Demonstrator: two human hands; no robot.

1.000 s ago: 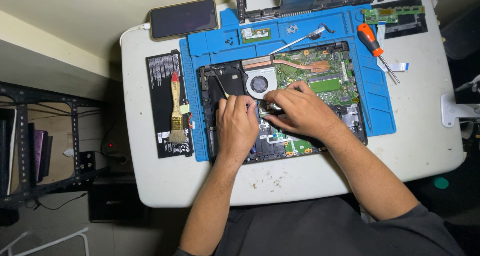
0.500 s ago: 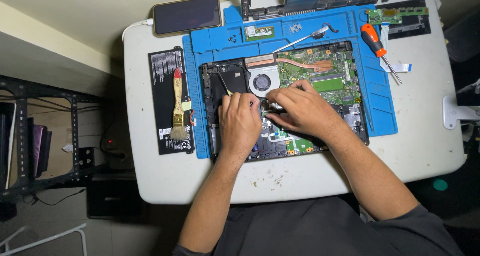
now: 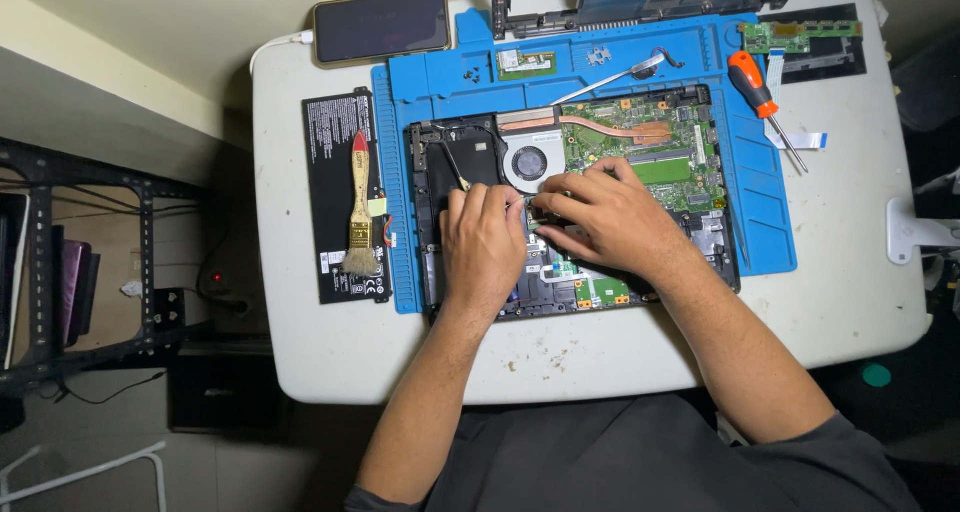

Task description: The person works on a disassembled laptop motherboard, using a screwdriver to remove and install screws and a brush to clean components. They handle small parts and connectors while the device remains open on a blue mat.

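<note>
Bright overhead light on the white table (image 3: pixel 880 302), dim murky edges, soft shadows, sharp focus, slight wide-angle bend

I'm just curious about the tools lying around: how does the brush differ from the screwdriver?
The brush has a pale wooden handle with a red tip and bristles; the screwdriver has an orange and black handle and a thin metal shaft. The brush lies on the black battery, on the left; the screwdriver lies at the blue mat's right edge. The brush lies nearly straight up and down in the view; the screwdriver lies slanted. Neither hand touches either.
</note>
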